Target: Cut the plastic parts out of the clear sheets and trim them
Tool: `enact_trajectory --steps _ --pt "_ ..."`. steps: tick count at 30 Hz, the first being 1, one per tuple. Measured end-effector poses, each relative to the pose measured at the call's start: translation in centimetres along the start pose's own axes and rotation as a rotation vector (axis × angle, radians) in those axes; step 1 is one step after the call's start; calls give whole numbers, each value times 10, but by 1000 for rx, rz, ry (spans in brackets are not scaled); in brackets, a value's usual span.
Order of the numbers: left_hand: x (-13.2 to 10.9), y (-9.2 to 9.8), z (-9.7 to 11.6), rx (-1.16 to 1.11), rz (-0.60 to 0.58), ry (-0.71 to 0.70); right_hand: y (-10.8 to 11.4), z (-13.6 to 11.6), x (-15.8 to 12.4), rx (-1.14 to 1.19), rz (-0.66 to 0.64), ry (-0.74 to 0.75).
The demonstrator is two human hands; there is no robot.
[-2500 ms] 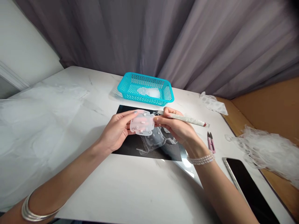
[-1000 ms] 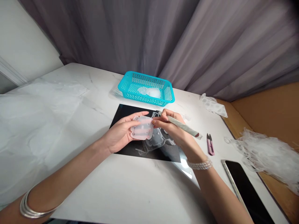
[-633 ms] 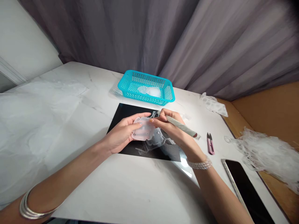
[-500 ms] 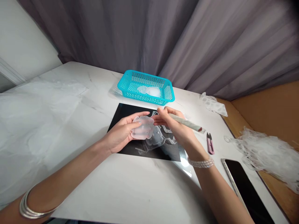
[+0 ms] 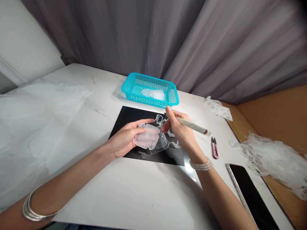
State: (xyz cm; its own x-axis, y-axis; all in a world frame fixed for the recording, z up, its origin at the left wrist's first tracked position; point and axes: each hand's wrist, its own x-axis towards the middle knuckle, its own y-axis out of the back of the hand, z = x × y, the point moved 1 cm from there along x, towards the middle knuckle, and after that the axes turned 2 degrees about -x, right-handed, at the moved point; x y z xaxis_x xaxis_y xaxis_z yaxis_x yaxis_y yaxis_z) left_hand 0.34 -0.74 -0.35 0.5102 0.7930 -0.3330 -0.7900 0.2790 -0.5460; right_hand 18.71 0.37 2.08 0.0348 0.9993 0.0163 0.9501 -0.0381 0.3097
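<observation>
A translucent, frosted plastic piece (image 5: 147, 137) with scalloped edges is held in my left hand (image 5: 124, 139), thumb on top and fingers beneath. Just to its right, my right hand (image 5: 177, 126) grips a pale pen-like tool (image 5: 193, 126), whose dark tip points up and left near my fingertips. Both hands are over a black sheet (image 5: 129, 116). Clear plastic scraps (image 5: 174, 144) lie on that sheet, partly hidden by the held piece and my right hand.
Behind the sheet stands a blue basket (image 5: 148, 101) with translucent pieces in it. To the right are pink snips (image 5: 215, 148), a phone (image 5: 254, 195) and a heap of clear plastic (image 5: 275, 163). Thin white plastic film (image 5: 35, 127) covers the left side of the white table (image 5: 115, 198).
The plastic piece has turned and tilted in my left hand, moving slightly down. My right fingers have drawn away from its edge, and the pen-like tool's dark tip now shows.
</observation>
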Motion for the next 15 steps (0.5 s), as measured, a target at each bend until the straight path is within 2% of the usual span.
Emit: enact_trajectory --steps 2,5,9,12,15 --pt "0 1 0 10 11 -8 5 0 1 41 -28 -7" --pt "0 2 1 20 28 -15 8 -1 0 77 -79 63" --pt "0 2 1 28 32 -22 2 -1 -5 -16 -193 104" --pt "0 2 0 33 32 -9 -1 2 -3 -135 -112 182" --pt "1 2 0 24 38 -7 2 6 1 -137 11 221"
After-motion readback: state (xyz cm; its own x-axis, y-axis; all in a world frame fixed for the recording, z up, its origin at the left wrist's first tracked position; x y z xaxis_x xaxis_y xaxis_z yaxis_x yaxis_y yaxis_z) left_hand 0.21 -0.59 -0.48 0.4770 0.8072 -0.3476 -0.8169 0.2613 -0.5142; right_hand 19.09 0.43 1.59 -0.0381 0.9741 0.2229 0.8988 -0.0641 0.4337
